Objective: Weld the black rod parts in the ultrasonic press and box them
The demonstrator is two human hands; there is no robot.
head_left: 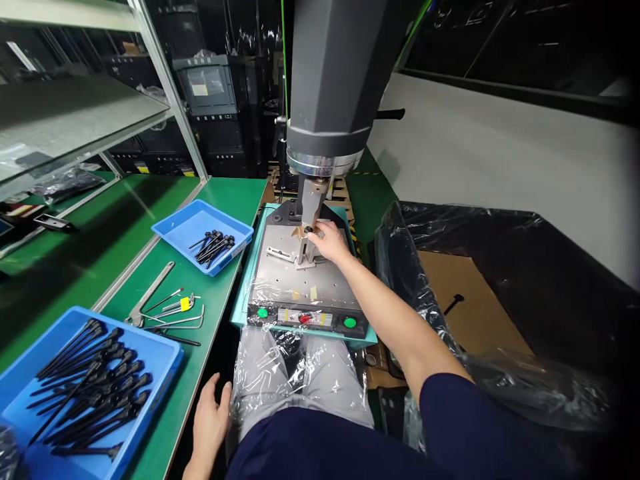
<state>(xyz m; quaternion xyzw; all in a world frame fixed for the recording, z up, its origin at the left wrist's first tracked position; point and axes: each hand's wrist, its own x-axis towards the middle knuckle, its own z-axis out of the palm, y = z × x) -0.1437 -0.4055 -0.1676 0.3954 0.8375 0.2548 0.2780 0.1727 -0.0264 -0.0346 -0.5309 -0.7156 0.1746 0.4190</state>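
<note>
My right hand (pixel 331 241) reaches to the metal fixture (pixel 303 252) under the machine's head, thumb and fingers closed around a small black round-headed part (pixel 309 230). The rest of that part is hidden by the fixture and my fingers. Just above it hangs the grey metal tip (pixel 313 200) of the machine; whether they touch I cannot tell. Below the fixture lies the steel base plate (pixel 285 283). My left hand (pixel 212 417) hovers beside my left thigh, by the bench edge, with its fingers apart and nothing in it.
On the green bench stand a small blue tray (pixel 173 225) and a larger blue tray (pixel 167 380), both holding black long-stemmed parts. A wrench (pixel 153 290) and hex keys (pixel 193 323) lie between them. Green buttons (pixel 350 323) sit on the base's front. A plastic-lined bin (pixel 505 233) stands right.
</note>
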